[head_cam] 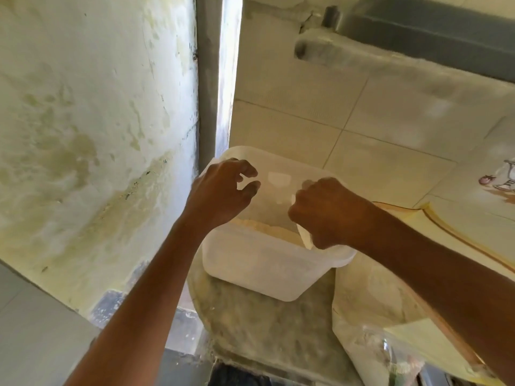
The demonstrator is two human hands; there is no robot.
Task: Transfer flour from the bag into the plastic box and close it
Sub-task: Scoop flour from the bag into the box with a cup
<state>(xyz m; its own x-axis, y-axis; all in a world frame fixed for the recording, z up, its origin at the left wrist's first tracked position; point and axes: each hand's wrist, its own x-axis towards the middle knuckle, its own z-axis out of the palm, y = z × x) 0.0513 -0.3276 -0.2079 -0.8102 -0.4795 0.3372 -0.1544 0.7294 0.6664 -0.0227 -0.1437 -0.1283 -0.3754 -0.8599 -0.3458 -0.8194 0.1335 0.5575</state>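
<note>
Plastic box (262, 263), translucent white, flour-filled; right grip (326, 215) clamped on lid (278, 174), left grip (223, 188) loosely apart.

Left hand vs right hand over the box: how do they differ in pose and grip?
The left hand hovers at the far left corner of the plastic box, fingers loosely curled, holding nothing; the right hand is a closed fist gripping a white piece at the near right rim. The left shows its fingers apart; the right hides them. Both are above the flour-filled box.

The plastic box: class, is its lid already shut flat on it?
No: the lid stands tilted up over the plastic box, flour showing beneath, right hand gripping its edge.
</note>
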